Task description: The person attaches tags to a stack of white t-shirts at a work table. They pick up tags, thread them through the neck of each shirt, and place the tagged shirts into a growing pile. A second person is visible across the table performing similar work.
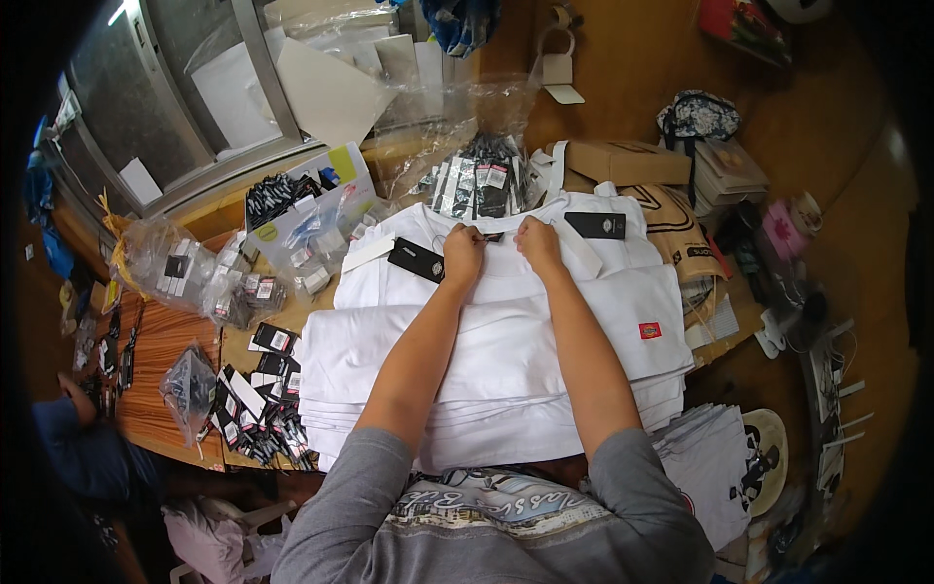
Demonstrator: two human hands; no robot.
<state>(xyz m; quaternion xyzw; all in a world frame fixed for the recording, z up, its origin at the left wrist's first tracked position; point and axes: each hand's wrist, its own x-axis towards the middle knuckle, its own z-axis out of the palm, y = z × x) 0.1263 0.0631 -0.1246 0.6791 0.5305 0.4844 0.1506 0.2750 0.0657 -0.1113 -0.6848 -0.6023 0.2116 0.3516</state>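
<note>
A garment packing workroom: stacked white shirts (496, 360), bagged black hang tags (263, 409), cardboard boxes (623, 161) on wooden tables (161, 350).

A wooden surface (165, 350) runs under the clutter, its orange-brown grain bare at the left. A metal-framed window (185, 107) with frosted panes fills the upper left, lit by a bright strip light (119, 14). Brown wooden flooring (827, 127) spreads to the right.

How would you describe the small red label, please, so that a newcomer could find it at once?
Start at the tall stack of white shirts in the middle of the wooden table. On the top shirt's right side, beyond the right hand, sits a small red label, the only red mark on the white cloth.
</note>
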